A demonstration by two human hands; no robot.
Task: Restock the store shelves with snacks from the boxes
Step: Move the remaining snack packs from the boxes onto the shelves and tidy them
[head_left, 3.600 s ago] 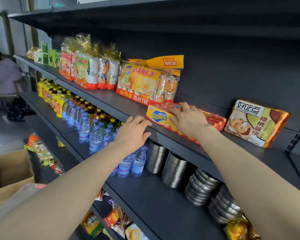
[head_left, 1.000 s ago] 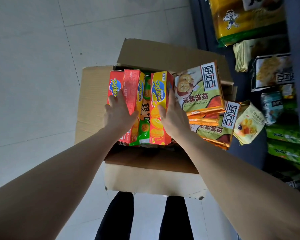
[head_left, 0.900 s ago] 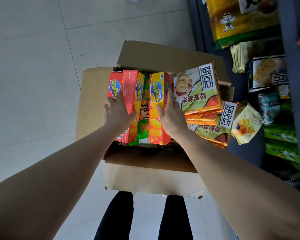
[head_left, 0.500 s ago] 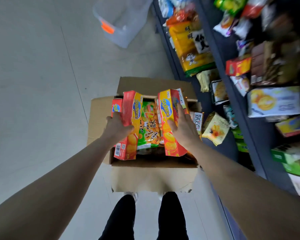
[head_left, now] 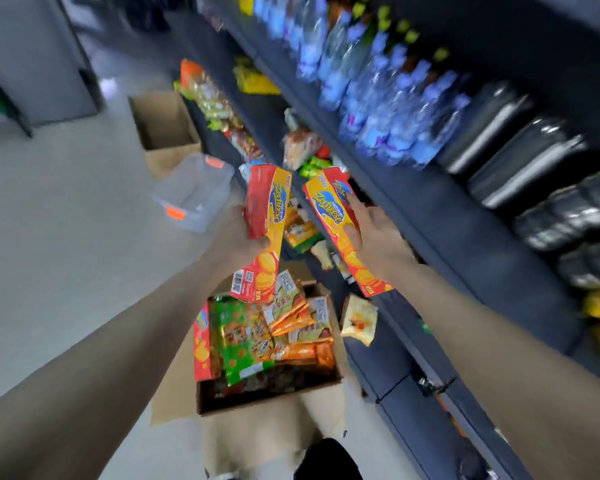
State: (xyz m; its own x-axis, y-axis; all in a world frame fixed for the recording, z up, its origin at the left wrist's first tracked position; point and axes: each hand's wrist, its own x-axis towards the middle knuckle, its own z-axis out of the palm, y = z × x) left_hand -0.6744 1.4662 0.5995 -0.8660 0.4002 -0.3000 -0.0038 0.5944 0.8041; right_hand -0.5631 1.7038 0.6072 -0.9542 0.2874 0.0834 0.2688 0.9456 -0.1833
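Your left hand (head_left: 238,239) grips one cracker box (head_left: 262,233) mid-length, your right hand (head_left: 373,233) the second cracker box (head_left: 340,226), both above the carton's (head_left: 267,405) far edge. Likely light, stiff, crushable card: hold the narrow sides.

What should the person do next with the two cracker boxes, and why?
Probably lift both up toward the shelves. The left hand grips one cracker box and the right hand grips another cracker box, both already clear above the open cardboard box.
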